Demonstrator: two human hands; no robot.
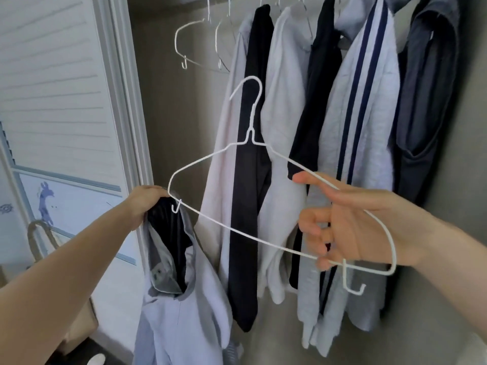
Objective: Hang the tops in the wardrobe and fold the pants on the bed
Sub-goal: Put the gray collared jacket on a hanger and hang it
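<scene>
We held the white wire hanger [263, 196] in our right hand [350, 227], thumb on its upper right arm and fingers curled round the bottom bar near that same end, so the hand was clenched on the wire. The hanger's long axis ran slantwise, from its left shoulder high by our left hand [145, 204] down to its right shoulder low and to the right, with the hook pointing up toward the rail, which lay out of view.

Our left hand gripped the light grey hooded top [179, 312] by the crown of its hood, fingers bunched in the fabric, and the garment hung straight down from that grip, in front of the wardrobe's left side and beside the white louvred door [60, 88]. The hanger's left shoulder and its small side hook sat just beside, perhaps touching, the knuckles of that hand, right above the dark lining of the hood opening.

That was the relation we judged the next move to turn on: the neck opening lay below and to the left of the hanger's free end, so the left shoulder would need to dip into it. The left hand was the nearer one to the top.

Other tops [369, 127] already hung to the right, and two empty hangers [184, 40] hung above left.
</scene>
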